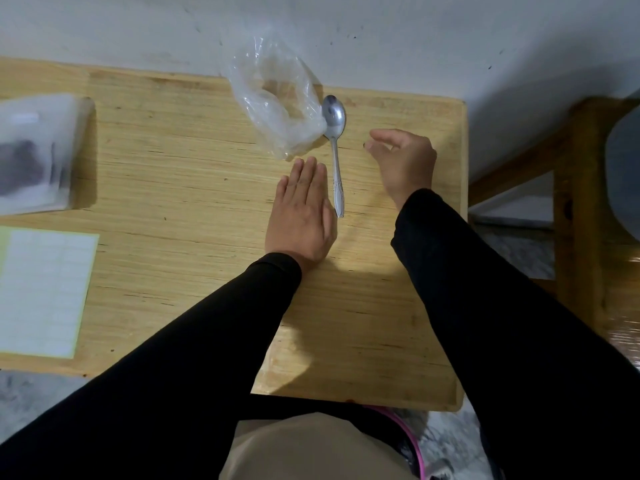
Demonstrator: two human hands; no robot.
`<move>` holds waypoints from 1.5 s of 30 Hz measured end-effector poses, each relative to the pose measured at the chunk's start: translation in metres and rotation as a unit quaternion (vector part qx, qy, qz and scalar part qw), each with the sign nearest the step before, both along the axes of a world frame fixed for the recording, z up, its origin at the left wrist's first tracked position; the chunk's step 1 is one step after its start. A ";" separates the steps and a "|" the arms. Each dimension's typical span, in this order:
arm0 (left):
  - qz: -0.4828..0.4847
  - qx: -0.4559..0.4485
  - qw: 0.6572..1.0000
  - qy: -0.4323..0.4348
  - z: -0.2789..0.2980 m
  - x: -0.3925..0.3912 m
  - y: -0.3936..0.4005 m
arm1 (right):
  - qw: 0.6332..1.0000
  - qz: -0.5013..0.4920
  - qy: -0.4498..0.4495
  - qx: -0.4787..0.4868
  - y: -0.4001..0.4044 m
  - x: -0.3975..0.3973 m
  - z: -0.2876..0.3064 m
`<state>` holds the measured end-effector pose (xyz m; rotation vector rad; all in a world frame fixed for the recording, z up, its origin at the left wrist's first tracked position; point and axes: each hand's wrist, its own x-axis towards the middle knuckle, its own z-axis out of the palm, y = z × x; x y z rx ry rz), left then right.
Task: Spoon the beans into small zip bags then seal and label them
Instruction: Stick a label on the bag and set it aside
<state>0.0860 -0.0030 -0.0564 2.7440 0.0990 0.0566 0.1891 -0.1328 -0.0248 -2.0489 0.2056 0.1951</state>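
A metal spoon (pixel 335 147) lies on the wooden table (pixel 194 188), bowl toward the wall. A crumpled clear plastic bag (pixel 277 95) sits just left of the bowl and looks empty. My left hand (pixel 302 213) rests flat on the table with straight fingers, right beside the spoon's handle. Right of the spoon, my right hand (pixel 403 161) hovers with loosely curled fingers and holds nothing. A blurred pile of zip bags (pixel 38 154) with dark contents lies at the table's left edge. A sheet of white labels (pixel 43 292) lies below it.
A white wall runs behind the table. A wooden frame (pixel 571 202) stands to the right of the table. The table's right edge is near my right forearm. My lap is under the near edge.
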 end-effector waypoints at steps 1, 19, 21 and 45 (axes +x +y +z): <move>0.000 0.000 1.000 -0.001 0.000 0.000 0.000 | 1.000 0.006 -0.001 -0.014 0.002 0.001 -0.001; -0.004 -0.002 1.000 0.007 -0.001 0.000 0.000 | 0.984 0.012 -0.081 -0.160 0.008 -0.013 -0.012; -0.007 -0.002 1.000 0.004 -0.002 0.000 0.000 | 0.984 0.006 -0.071 -0.160 0.006 -0.021 -0.010; -0.432 0.063 0.898 0.055 0.001 -0.140 -0.048 | 0.907 -0.421 -0.007 -0.021 -0.008 -0.278 0.021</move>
